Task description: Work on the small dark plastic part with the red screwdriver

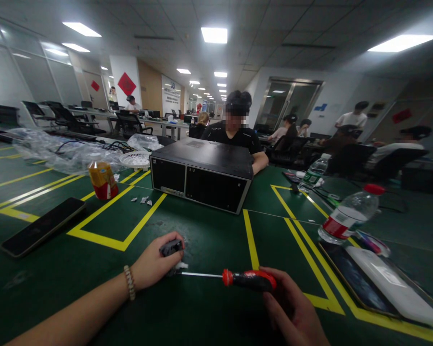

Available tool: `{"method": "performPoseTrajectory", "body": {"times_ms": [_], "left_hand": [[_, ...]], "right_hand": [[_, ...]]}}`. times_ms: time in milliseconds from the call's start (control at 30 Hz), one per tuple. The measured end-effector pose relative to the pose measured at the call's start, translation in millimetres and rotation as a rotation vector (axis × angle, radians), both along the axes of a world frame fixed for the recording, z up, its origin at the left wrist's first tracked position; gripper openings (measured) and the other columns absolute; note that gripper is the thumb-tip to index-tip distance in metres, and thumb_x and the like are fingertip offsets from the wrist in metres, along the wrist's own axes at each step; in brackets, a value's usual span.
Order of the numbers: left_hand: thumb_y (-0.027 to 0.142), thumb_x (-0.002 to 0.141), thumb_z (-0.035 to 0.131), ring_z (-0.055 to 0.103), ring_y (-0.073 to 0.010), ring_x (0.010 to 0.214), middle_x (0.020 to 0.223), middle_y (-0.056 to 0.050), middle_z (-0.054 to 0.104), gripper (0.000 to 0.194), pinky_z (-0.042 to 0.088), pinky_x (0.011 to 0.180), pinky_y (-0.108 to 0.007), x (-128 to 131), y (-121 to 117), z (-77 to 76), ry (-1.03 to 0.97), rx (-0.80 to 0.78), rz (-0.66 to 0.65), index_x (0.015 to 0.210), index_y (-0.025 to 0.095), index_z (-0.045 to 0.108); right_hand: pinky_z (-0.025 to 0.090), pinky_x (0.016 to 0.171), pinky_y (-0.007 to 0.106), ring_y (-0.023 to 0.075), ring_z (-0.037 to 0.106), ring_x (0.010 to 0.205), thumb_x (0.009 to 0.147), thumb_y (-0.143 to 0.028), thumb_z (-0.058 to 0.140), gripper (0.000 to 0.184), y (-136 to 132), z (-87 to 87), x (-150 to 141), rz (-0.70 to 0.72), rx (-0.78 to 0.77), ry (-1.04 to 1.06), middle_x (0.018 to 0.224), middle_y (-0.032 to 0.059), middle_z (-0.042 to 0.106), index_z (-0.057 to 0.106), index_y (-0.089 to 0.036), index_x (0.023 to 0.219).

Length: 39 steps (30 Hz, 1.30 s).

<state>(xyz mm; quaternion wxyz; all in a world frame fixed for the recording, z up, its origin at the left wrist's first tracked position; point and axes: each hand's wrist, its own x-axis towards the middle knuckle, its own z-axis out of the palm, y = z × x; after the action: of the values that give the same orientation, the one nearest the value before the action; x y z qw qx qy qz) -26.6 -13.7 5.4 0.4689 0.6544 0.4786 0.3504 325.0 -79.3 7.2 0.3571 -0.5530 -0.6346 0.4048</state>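
My left hand [155, 263] rests on the green table, fingers closed round a small dark part [171, 248] with a white bit beside it. My right hand [292, 307] grips the red and black handle of a screwdriver [238, 278]. The screwdriver lies nearly level, and its thin metal shaft points left with the tip touching the small part at my left hand. A beaded bracelet [129, 282] circles my left wrist.
A black computer case [202, 173] lies ahead, with a seated person behind it. Phones [43, 226] [353, 278], a white tablet [393, 286], a water bottle [348, 214] and an orange drink bottle [101, 179] surround my hands. Plastic wrap and a white fan grille [135, 158] sit far left.
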Motion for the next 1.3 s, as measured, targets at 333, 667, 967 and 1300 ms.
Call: {"method": "performPoseTrajectory", "body": {"times_ms": [333,667,967,1300], "left_hand": [[0.029,0.089,0.062,0.06,-0.0191,0.077,0.088,-0.002,0.064,0.014,0.049,0.07,-0.031,2,-2,4.0,0.021,0.041,0.019,0.098,0.019,0.061],[0.03,0.089,0.062,0.061,-0.0192,0.077,0.089,-0.003,0.064,0.015,0.049,0.071,-0.031,0,-1,2.6,0.04,0.063,0.006,0.099,0.019,0.062],[0.031,0.091,0.062,0.062,-0.0205,0.08,0.094,-0.004,0.065,0.017,0.05,0.073,-0.034,-2,0,1.8,0.061,0.031,-0.007,0.103,0.019,0.062],[0.03,0.091,0.061,0.058,-0.0187,0.076,0.088,-0.002,0.062,0.013,0.048,0.07,-0.032,1,-1,2.6,0.061,0.058,0.005,0.098,0.018,0.061]], "right_hand": [[0.051,0.05,0.03,0.0185,0.061,0.058,0.096,-0.055,0.062,0.043,1,1.1,-2,0.008,0.006,0.023,0.079,0.0021,0.065,0.058,-0.023,0.124],[0.049,0.05,0.029,0.0171,0.059,0.057,0.098,-0.055,0.06,0.034,-2,6.0,-3,0.051,0.019,0.021,0.069,-0.0012,0.061,0.063,-0.022,0.098],[0.054,0.055,0.032,0.0204,0.065,0.066,0.097,-0.046,0.065,0.04,-2,9.7,-4,0.016,0.005,0.012,0.092,0.0054,0.069,0.055,-0.023,0.129],[0.052,0.054,0.029,0.019,0.063,0.067,0.096,-0.054,0.065,0.036,-1,6.2,1,0.065,-0.011,0.015,0.089,0.0038,0.068,0.061,-0.023,0.114]]}}
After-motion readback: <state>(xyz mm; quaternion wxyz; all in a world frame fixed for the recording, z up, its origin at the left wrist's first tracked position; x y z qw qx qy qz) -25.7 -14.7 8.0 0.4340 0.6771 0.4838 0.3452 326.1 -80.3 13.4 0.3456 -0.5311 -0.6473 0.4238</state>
